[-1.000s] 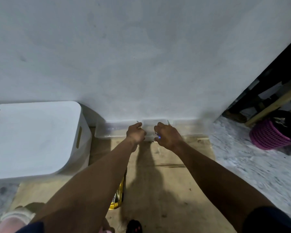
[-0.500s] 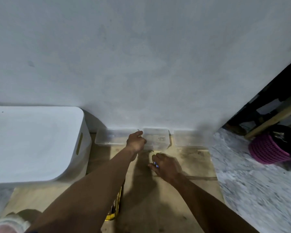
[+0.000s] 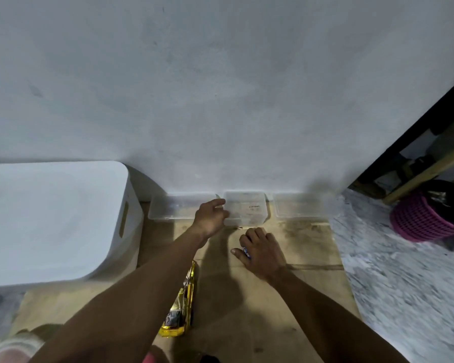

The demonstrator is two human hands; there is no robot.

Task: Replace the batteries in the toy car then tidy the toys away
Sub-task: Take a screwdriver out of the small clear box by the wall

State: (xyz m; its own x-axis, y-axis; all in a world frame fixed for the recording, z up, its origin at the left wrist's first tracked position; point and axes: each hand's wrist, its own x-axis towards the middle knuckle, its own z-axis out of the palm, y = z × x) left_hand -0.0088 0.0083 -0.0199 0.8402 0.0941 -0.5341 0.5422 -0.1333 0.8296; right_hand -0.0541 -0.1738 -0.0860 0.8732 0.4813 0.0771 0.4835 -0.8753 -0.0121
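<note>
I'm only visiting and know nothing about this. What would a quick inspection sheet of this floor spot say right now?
Surface: cardboard sheet on the floor, stained near the wall.
Job's things: yellow toy car beside the left forearm; three clear boxes against the wall, left box, middle box, right box; small blue item, too small to identify.
Clutter: nothing seen.
Grippers: left hand holds the middle box's left edge; right hand pinches the small blue item.
Cables: nothing seen.
Surroundings: white bin on the left, pink basket on the right, grey wall behind.
</note>
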